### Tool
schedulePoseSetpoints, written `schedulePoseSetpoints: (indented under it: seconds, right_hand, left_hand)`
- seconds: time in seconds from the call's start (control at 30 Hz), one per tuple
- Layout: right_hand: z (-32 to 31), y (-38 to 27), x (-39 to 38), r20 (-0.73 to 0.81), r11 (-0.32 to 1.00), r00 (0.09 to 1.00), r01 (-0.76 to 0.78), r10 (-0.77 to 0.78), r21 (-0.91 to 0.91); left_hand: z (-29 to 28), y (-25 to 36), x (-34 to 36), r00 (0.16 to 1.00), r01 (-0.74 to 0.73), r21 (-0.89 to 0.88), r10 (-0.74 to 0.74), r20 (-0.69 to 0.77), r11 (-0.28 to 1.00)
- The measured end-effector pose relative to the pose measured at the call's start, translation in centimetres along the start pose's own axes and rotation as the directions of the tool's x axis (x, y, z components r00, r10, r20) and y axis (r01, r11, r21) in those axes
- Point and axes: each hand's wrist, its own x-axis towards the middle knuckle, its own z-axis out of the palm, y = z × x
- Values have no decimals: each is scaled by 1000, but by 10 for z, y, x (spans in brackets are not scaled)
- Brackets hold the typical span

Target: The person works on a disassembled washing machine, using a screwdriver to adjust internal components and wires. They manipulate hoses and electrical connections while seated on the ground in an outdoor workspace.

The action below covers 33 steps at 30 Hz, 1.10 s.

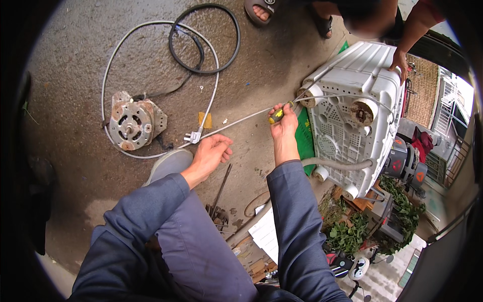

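Dark sleeves nearest; right hand grips a screwdriver; left hand, loosely curled, seems empty; another person's hand rests on the tipped white casing, probably steadying it.

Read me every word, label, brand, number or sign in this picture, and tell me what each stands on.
No text here can be read clearly.
White paper sheet beside the right sleeve: faint print, too small to read.
Sandal at the top edge: pale mark on its strap, too blurred.
Yellow-and-black screwdriver in the right hand: no lettering discernible.
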Motion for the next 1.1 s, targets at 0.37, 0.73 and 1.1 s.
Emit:
schedulePoseSetpoints:
  seconds: [0.37,0.73,1.1]
  right_hand:
    - [8,6,1,-24,1000,999,31,-31,1]
    - [5,8,-6,15,999,999,32,-32,-15]
    - [8,9,-11,25,999,998,49,-49,5]
  left_hand:
    - [-5,-1,3,1000,1,-37,-1,-14,999]
    - [-7,-3,3,1000,-9,-18,8,-19,1000]
    - [-12,-5,2,1000,-2,8,2,-19,1000]
